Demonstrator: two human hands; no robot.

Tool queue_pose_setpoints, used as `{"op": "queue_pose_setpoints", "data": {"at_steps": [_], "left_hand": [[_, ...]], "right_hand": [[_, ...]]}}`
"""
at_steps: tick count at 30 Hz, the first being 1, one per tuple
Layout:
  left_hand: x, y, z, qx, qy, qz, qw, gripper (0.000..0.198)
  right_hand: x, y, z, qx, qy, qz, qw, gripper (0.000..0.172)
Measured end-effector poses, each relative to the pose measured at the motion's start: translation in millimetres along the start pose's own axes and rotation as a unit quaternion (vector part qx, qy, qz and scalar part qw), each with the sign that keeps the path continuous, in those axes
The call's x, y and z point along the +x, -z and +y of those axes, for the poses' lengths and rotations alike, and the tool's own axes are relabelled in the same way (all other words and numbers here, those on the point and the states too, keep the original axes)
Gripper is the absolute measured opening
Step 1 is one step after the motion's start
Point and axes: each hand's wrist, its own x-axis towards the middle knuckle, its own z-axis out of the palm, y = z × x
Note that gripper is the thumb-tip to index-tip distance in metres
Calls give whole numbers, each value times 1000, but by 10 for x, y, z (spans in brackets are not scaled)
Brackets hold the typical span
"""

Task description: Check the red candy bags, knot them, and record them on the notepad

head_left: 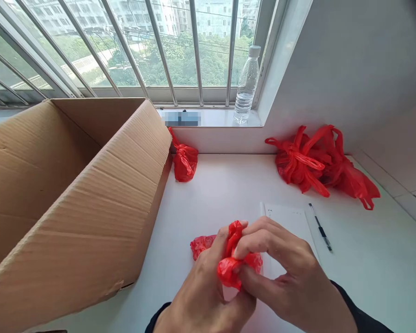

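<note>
Both my hands hold a small crumpled red plastic bag [230,266] just above the white table [215,194], near its front edge. My left hand [203,289] grips the bag from the left with its fingers closed around the plastic. My right hand [287,273] pinches the bag from the right, fingers curled over its top. Part of the bag sticks out to the left of my hands.
A large open cardboard box [83,208] fills the left side. A knotted red bag [185,162] lies by the box's corner; a pile of red bags [319,162] lies at the back right. A sheet of paper [291,219], a pen [321,227], and a water bottle [246,85] on the sill.
</note>
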Motion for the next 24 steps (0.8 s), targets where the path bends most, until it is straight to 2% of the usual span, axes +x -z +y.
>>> {"op": "queue_pose_setpoints", "data": {"at_steps": [2, 3, 5, 7, 9, 11, 13, 16, 18, 21, 22, 24], "left_hand": [[99, 54, 42, -28, -12, -55, 998, 24], [161, 81, 75, -53, -4, -80, 995, 20], [262, 123, 140, -104, 36, -104, 989, 31], [308, 143, 169, -132, 84, -111, 981, 38], [313, 152, 155, -147, 116, -120, 975, 47], [311, 162, 113, -181, 146, -149, 961, 52], [326, 183, 68, -231, 168, -153, 946, 51], [367, 225, 26, -249, 153, -129, 948, 35], [385, 249, 19, -210, 123, -143, 959, 28], [374, 275, 30, -172, 102, -173, 965, 20], [362, 284, 35, -169, 96, -174, 965, 17], [333, 306, 39, -145, 78, -161, 973, 12]], "right_hand": [[-22, 13, 11, -8, 11, -15, 1000, 19], [-30, 23, 31, -15, 3, -16, 1000, 24], [-30, 42, 105, -33, -28, -17, 999, 37], [-8, 48, 202, -35, -58, -37, 997, 40], [19, 40, 282, -3, -86, -64, 994, 27], [34, 32, 314, 32, -100, -65, 992, 12], [29, 32, 297, 46, -88, -57, 993, 11], [7, 27, 264, 45, -30, -80, 995, 27], [-6, -1, 298, 40, -2, -98, 994, 49], [-24, -82, 446, 40, -6, -153, 987, 88], [-31, -108, 501, 39, -17, -176, 984, 93], [-44, -142, 589, 35, -44, -199, 978, 87]]}}
